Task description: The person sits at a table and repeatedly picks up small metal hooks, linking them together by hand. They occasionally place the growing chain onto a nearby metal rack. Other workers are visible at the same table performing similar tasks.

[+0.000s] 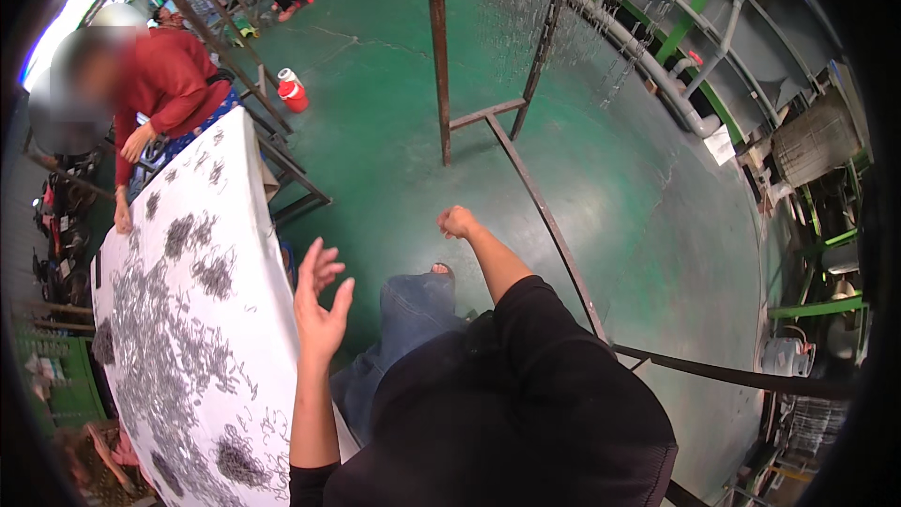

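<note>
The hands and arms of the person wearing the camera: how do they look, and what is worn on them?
Both hands, left hand and right hand, are bare: no gloves, and no rings or watch that I can make out. The forearms are uncovered too. Black sleeves end near the elbows, part of a black top.

A red jug (293, 92) stands on the green floor (601, 188) near a rusty metal post (437, 47)
</note>
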A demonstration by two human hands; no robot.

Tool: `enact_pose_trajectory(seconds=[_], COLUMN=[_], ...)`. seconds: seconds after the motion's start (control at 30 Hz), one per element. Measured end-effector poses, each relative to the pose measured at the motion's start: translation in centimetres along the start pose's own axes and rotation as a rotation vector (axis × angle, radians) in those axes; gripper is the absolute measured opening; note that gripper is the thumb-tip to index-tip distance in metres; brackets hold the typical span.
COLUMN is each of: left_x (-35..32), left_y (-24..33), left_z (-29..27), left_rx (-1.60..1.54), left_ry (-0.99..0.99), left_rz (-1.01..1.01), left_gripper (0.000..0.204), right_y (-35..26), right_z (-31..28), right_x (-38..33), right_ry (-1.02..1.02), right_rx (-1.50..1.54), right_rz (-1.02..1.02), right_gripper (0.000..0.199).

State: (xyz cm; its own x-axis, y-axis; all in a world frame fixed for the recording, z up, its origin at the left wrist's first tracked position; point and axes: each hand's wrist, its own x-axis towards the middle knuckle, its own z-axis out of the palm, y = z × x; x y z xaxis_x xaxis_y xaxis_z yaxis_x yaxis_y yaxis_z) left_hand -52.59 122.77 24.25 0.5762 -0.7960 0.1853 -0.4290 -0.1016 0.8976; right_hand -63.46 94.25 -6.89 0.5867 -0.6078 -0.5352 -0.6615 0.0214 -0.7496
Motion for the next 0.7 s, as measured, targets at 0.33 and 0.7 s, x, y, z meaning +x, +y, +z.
enact_pose_trajectory(seconds=[0.33, 0.7], left_x=[-5.4, -8.8], left_y=[0.6, -1.3], left_z=[-6.6, -10.0], left_rx=[-0.177, -0.227], left_ry=[0.354, 0.615], left_rz=[0.171, 0.131], left_gripper=[0.053, 0.049], right_y=[-8.3, -10.5], right_z=[9.8, 16.1], right_x=[-6.1, -7.7], right_ry=[-0.344, -0.424], right_rx=[-0.629, -0.992], right_rz=[-0.171, -0.254], right_gripper=[0.024, 0.018])
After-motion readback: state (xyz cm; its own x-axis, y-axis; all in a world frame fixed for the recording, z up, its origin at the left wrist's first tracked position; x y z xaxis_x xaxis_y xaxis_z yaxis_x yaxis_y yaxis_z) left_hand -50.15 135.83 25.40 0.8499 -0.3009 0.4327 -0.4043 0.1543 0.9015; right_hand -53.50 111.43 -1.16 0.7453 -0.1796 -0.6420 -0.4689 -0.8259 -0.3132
